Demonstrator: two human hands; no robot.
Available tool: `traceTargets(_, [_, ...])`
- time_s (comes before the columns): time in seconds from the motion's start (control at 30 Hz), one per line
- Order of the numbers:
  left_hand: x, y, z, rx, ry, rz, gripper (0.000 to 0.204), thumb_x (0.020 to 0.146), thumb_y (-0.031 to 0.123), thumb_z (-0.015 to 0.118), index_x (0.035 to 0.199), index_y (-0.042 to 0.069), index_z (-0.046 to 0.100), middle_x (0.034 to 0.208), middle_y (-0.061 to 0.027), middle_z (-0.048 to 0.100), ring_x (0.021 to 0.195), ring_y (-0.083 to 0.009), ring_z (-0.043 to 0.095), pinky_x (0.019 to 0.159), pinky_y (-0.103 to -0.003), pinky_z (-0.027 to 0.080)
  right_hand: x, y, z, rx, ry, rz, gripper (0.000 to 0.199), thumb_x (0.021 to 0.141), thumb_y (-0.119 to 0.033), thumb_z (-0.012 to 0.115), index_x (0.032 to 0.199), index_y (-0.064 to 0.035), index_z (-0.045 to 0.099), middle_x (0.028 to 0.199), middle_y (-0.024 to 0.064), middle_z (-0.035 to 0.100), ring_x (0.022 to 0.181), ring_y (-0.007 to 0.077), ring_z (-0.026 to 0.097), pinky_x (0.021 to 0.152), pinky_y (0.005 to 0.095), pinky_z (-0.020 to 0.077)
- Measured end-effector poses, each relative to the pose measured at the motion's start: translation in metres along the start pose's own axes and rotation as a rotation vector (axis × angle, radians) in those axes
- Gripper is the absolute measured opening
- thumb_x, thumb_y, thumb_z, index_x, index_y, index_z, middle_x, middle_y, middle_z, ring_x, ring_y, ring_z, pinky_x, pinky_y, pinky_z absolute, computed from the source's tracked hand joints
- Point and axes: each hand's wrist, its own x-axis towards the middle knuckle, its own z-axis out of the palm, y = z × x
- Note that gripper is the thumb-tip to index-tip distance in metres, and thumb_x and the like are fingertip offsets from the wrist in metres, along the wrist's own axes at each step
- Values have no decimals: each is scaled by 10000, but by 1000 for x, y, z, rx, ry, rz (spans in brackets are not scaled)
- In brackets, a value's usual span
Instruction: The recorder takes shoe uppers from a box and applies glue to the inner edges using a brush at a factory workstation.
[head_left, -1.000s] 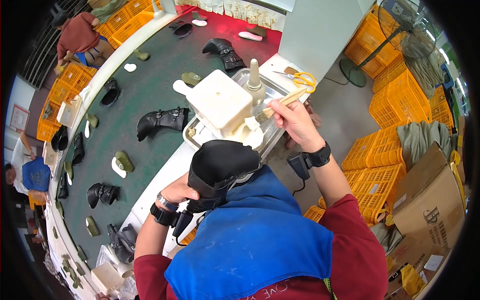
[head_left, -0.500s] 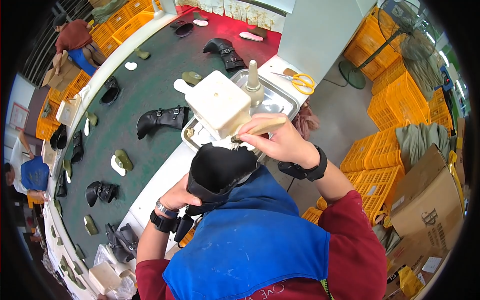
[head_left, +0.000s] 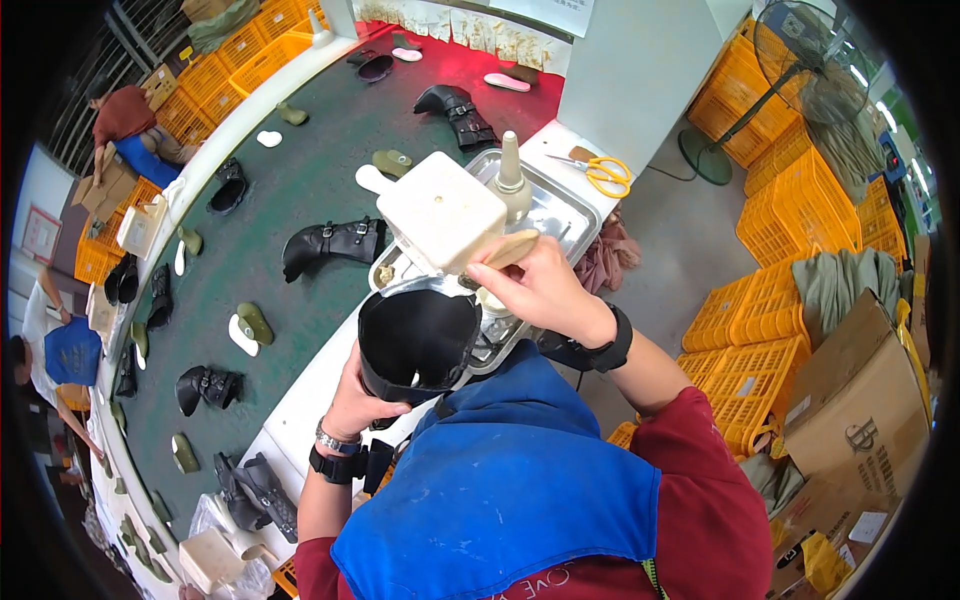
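Note:
A black boot point(head_left: 412, 338) is in my left hand point(head_left: 352, 402), whose fingers wrap round its shaft with the thumb along the near side. The boot's round opening faces up, and a small white spot shows inside; its foot is hidden. Pinched in my right hand point(head_left: 553, 295) is a brush with a pale wooden handle point(head_left: 512, 249). Its dark tip is just beyond the boot's rim, beside a white square container point(head_left: 442, 210); whether it touches either, I cannot tell. The container sits on a metal tray point(head_left: 572, 215) with a pale nozzle bottle point(head_left: 511, 182).
Yellow-handled scissors point(head_left: 606, 176) lie right of the tray. Black boots point(head_left: 332, 246), green pieces and white insoles lie on a green belt point(head_left: 300, 150) at left. Orange crates point(head_left: 745, 390), cartons point(head_left: 855, 420) and a standing fan point(head_left: 708, 160) are at right. Two people work across the belt.
The boot has shifted left and its opening has turned to face up more squarely. My right hand still grips the brush, its handle now tilted differently.

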Motion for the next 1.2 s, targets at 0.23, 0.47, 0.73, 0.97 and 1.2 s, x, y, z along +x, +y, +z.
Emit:
traceTargets(0.23, [-6,0,27,413,196,241,959,541,46,816,1334,10,279,1241,-100,470,1141,-196,462,962,-324,370,16,9,8,12,-34,15,209,763,-168,617,751,40,608,616,168,578,536,254,572,512,333,439])
traceTargets(0.47, [-10,-7,26,586,317,365,863,569,30,782,1304,-4,330,1175,-132,515,1070,-222,519,914,-327,406,19,14,8,338,30,253,219,800,-154,623,862,55,632,748,57,638,666,82,573,598,258,464])
traceTargets(0.73, [-21,-8,23,534,349,396,871,556,46,792,1295,-6,334,1154,-134,529,1052,-223,535,898,-324,419,13,13,9,466,-129,397,242,838,-182,609,955,29,623,850,40,639,758,65,569,679,219,457])
traceTargets(0.97, [-16,3,19,621,248,443,885,551,49,799,1300,-1,330,1151,-137,532,1059,-226,534,907,-324,415,31,30,27,420,-20,325,246,840,-176,602,951,43,614,842,45,635,753,75,572,674,234,466])
traceTargets(1.2, [-29,-6,10,713,434,360,969,534,154,823,1330,14,289,1039,-149,570,935,-256,584,818,-337,468,15,19,26,284,-161,271,215,830,-169,583,892,31,632,764,32,628,683,88,557,598,254,457])
